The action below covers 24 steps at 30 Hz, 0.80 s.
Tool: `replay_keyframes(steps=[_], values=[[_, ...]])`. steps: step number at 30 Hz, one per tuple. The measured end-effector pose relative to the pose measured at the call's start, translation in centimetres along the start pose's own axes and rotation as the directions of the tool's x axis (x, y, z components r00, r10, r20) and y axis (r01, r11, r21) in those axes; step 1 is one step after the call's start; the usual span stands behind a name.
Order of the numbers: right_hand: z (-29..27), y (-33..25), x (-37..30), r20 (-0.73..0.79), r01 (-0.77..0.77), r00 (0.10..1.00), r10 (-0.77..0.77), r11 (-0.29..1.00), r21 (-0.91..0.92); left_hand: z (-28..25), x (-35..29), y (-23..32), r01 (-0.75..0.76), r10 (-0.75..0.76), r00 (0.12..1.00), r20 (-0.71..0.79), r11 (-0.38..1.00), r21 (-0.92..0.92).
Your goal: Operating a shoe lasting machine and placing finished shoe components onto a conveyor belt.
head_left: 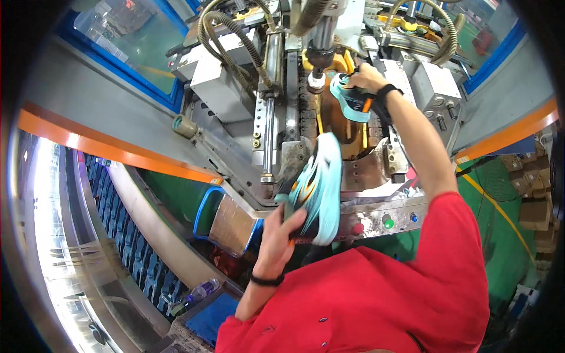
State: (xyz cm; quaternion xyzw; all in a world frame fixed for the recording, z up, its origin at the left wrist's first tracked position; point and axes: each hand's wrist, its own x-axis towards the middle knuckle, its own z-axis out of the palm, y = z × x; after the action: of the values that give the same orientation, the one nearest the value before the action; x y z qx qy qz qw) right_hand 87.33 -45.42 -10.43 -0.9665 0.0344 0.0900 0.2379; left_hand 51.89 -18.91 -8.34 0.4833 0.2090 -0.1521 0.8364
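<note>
My left hand (274, 244) is closed on a sneaker (322, 191) with a pale turquoise sole and black and orange parts, held in front of the machine with its sole turned to the right. Motion smears this shoe a little. Farther off, my right hand (367, 80) grips a second sneaker (353, 106) of the same colours over the machine's central bay. That shoe is tilted, and it is close beside the press shaft (318, 56) with its white tip. Beneath it lie yellow pads (342, 62) and a brown bed (342, 129). My fingers hide part of its upper.
Red (358, 228), green (388, 223) and blue buttons (414, 217) line the machine's front panel. Orange-edged guards (118, 156) flank both sides. A conveyor (132, 235) runs at the left, near a blue-framed chair (226, 223) and a plastic bottle (201, 292). Cardboard boxes (534, 212) stand at the right.
</note>
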Motion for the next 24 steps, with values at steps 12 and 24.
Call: replay_keyframes(steps=[12,24], values=[[11.8,-1.8,1.9,-0.243,0.064,0.966,-0.084,0.994,-0.089,-6.3,-16.6,-6.9,-0.332,0.165,0.643,-0.748,0.940,-0.078],[28.6,1.2,-29.8,0.059,0.821,0.510,-0.858,0.506,0.263,-1.8,-20.0,-16.1,-0.405,0.064,0.697,-0.714,0.857,-0.319]])
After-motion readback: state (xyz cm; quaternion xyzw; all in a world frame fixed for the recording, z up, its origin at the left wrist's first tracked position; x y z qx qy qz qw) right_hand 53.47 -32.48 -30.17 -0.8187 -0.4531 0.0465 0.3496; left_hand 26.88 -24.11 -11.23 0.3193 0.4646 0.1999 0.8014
